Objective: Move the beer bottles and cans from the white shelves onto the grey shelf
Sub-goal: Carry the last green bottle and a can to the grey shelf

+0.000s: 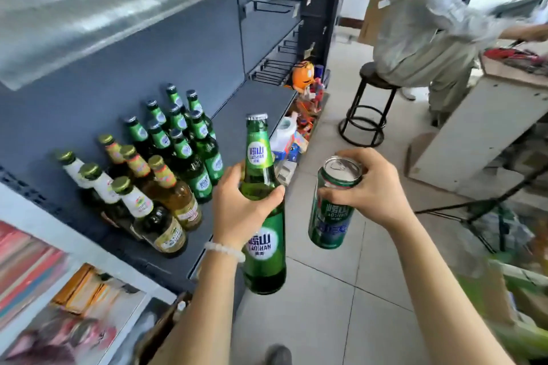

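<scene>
My left hand [241, 207] grips a tall green beer bottle [264, 249] around its shoulder and holds it upright just off the front edge of the grey shelf [252, 104]. My right hand [367, 187] holds a green beer can [330, 216] by its top rim, over the tiled floor to the right of the bottle. On the grey shelf stand several green beer bottles [189, 142] and, to their left, several gold-capped bottles [142, 195] with pale and amber labels.
A white shelf unit [59, 246] with colourful packets is at lower left. Toys and small goods [305, 98] crowd the shelf's far end. A person sits on a black stool [367, 115] beside a white counter [480, 127] at right. Green boxes [504, 290] lie lower right.
</scene>
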